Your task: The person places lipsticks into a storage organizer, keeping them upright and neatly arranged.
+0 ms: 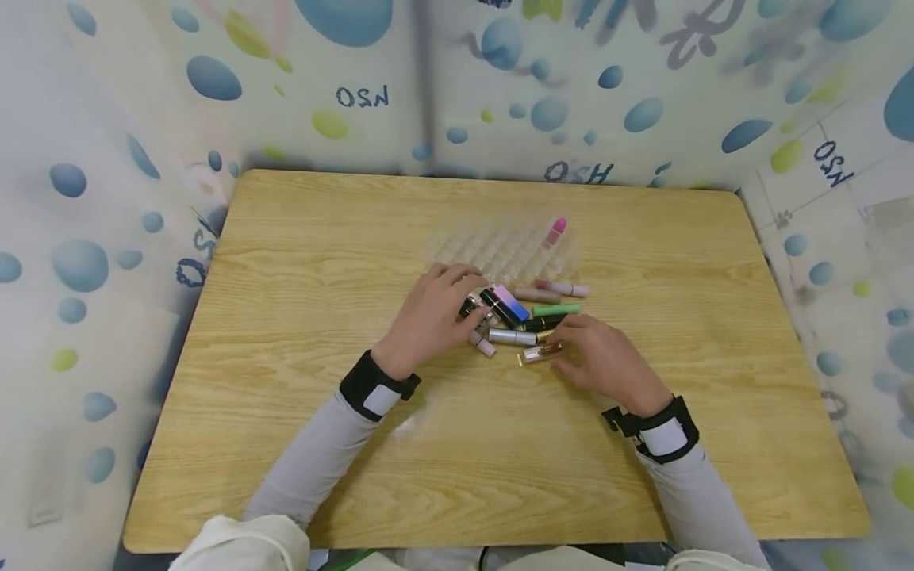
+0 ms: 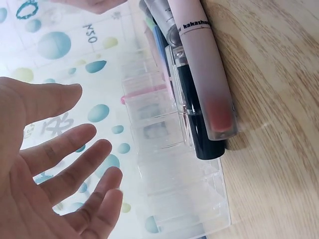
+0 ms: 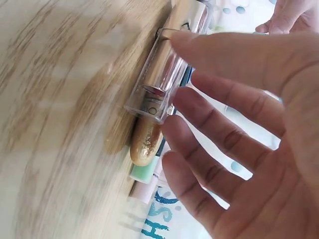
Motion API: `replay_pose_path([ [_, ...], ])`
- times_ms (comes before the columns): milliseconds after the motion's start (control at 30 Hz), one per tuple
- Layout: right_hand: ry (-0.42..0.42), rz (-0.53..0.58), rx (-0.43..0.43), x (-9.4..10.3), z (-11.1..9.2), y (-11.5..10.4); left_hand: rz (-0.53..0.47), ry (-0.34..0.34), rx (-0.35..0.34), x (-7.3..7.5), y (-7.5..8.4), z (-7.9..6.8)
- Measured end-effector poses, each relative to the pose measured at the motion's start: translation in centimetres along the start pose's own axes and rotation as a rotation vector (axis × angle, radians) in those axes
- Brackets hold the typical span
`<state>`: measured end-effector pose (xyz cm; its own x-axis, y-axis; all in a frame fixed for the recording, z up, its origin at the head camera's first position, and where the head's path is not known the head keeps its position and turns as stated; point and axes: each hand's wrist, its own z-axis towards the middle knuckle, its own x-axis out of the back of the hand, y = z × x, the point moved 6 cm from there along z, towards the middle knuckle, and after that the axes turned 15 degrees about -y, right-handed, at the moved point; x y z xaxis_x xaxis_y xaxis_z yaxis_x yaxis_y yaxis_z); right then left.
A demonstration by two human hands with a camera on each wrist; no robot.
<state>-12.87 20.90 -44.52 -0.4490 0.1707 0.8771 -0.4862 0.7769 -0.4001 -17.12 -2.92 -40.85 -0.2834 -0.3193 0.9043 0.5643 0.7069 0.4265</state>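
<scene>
Over the left side of a pile of lipsticks and lip glosses, my left hand [image 1: 441, 311] hovers with its fingers spread and loosely bent. Nearest to it are a pale pink lip gloss [image 2: 202, 64] and a black tube [image 2: 202, 132]. My right hand [image 1: 607, 357] is at the pile's front right, its thumb tip at a clear-cased lipstick [image 3: 154, 94] and its other fingers extended along the far side. A gold rounded tube [image 3: 146, 142] lies beside that case. Between the hands are a silver tube [image 1: 510, 337] and a purple-blue box [image 1: 511, 303].
Behind the pile stands a clear slotted organizer [image 1: 493, 246], with a bright pink lipstick [image 1: 556, 230] in a right-hand slot. A green tube [image 1: 560, 309], a mauve tube [image 1: 535, 296] and a pink tube [image 1: 567, 289] lie in front of it on the wooden table [image 1: 321, 262].
</scene>
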Motion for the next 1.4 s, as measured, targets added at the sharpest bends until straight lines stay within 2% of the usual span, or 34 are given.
replay_pose_path([
  [200,0.010,-0.009,0.004,-0.1,-0.1,-0.2,-0.009,-0.015,-0.008,-0.2,0.3,0.0],
  [633,0.017,-0.020,-0.003,-0.3,0.1,0.1,-0.061,-0.090,-0.098,-1.8,1.5,0.4],
  [800,0.055,-0.036,0.008,0.5,0.1,-0.1,-0.060,-0.117,-0.097,-2.2,1.6,0.5],
  [1033,0.133,-0.002,0.040,2.0,0.6,-1.0,-0.047,-0.163,-0.104,-2.4,1.7,0.6],
  [1267,0.203,0.017,0.109,3.0,1.7,-2.1,-0.110,-0.163,-0.124,-2.4,1.8,0.5],
  [1400,0.198,0.019,0.128,3.4,2.5,-2.7,-0.170,-0.153,-0.135,-2.3,1.8,0.4],
])
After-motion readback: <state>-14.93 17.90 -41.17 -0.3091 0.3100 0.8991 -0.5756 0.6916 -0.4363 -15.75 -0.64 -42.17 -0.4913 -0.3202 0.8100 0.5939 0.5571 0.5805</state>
